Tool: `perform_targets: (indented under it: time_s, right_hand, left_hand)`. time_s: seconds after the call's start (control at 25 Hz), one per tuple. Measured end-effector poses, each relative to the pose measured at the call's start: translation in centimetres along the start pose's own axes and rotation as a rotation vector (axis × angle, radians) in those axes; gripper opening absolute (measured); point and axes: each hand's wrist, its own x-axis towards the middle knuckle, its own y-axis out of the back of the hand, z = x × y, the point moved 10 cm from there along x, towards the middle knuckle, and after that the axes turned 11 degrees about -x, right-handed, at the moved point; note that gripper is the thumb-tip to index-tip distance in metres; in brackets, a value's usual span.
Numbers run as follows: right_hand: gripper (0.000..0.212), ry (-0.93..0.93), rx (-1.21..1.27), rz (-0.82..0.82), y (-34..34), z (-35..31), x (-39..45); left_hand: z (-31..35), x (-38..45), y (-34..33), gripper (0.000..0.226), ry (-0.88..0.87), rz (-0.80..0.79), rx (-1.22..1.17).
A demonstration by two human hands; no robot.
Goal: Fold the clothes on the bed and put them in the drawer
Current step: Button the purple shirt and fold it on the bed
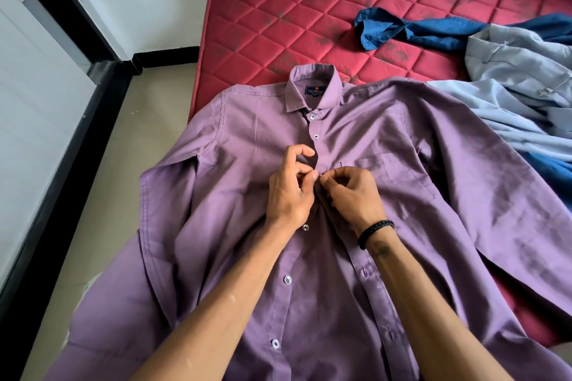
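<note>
A purple shirt (356, 139) is lying face up and spread out across the near corner of the bed (309, 9), its collar pointing toward twelve o'clock and its left sleeve hanging off the mattress edge toward eight o'clock. The top two buttons near the collar are sitting fastened; the lower front is lying open, with white buttons showing down the left placket.

The left hand (289, 192) and the right hand (353, 195) are meeting at the middle of the shirt front. Each grip is closing tight on the fabric: the left fingers and thumb are pinching one placket edge, the right fingers are pinching the other, and the fingertips of both are touching at the same spot. Whether a button is sitting between them cannot be told. A black braided bracelet (376, 232) is circling the right wrist.

At two o'clock a dark blue garment (433, 29) is lying crumpled, and just beside it at three o'clock a pale blue garment (520, 77) is lying in a loose heap, its edge touching the purple shirt's right sleeve.
</note>
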Motion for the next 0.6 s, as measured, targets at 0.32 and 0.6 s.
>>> perform_targets:
  time_s: [0.32, 0.6]
  right_hand:
    - [0.016, -0.135, 0.185, -0.142, -0.5, 0.5, 0.1]
    - [0.025, 0.249, -0.560, 0.024, 2.9, -4.1, -5.2]
  left_hand:
    - [1.4, 0.2, -0.8, 0.026, -0.135, -0.122, 0.103]
    - [1.4, -4.9, 1.9, 0.005, -0.061, -0.229, 0.385]
